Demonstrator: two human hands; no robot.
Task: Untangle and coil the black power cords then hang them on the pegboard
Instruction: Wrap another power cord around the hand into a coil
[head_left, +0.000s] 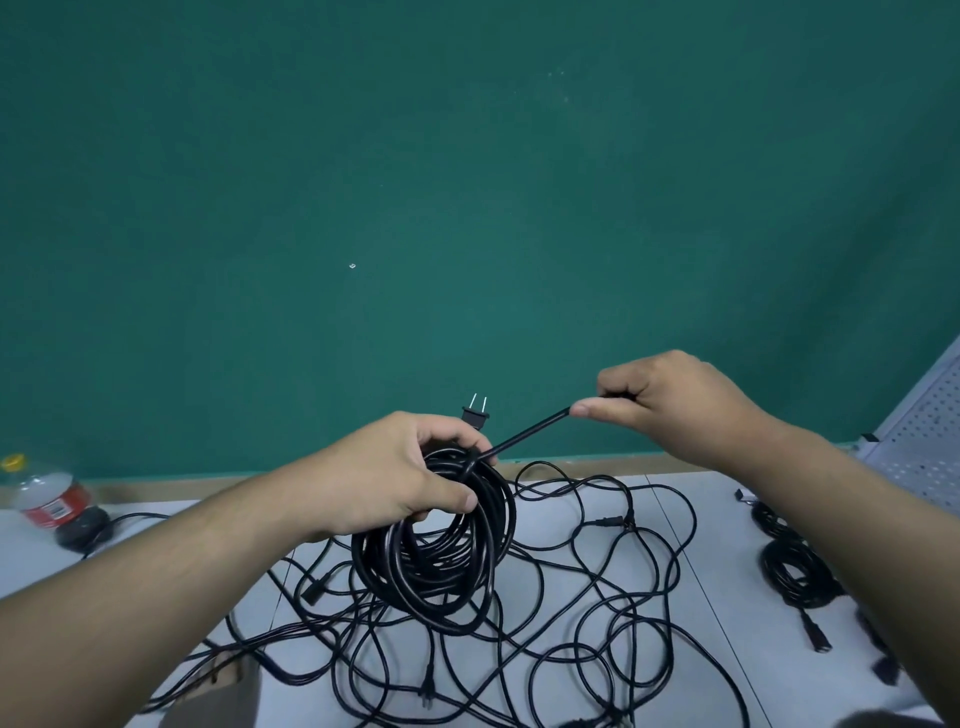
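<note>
My left hand (415, 470) grips the top of a coiled black power cord (436, 571) that hangs above the table. A two-prong plug (476, 413) sticks up behind its fingers. My right hand (670, 402) pinches the cord's loose end (530, 434), pulled taut from the coil up to the right. Below lies a tangle of black cords (597, 597) spread over the white table (717, 530). The pegboard (919, 441) leans at the far right edge.
A clear bottle with a red label and yellow cap (49, 499) lies at the left on the table, next to a black object. Coiled cords (800, 571) lie on the right of the table under my right forearm. A green wall stands behind.
</note>
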